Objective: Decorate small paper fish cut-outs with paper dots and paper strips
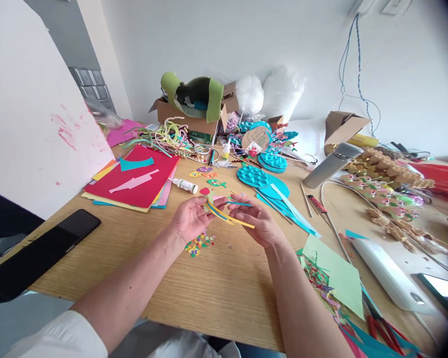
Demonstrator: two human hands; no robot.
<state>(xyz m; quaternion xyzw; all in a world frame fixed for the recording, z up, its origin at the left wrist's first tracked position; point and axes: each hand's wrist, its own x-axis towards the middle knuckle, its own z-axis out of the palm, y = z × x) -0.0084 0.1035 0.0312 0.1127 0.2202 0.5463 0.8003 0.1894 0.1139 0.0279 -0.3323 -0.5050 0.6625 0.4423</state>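
Paper strips [221,215] hover above a table [216,293] near walls [216,40].

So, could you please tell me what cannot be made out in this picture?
All in the head view:
How the paper strips join, if at all: too small, among the fingers.
Print on the lying white bottle: too small.
Inside the cardboard box: hidden by green material.
The right-edge phone: screen washed out, one side lost in dark blur.

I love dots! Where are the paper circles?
In the head view, the paper circles lie on the table, slightly left of centre, below the left hand.
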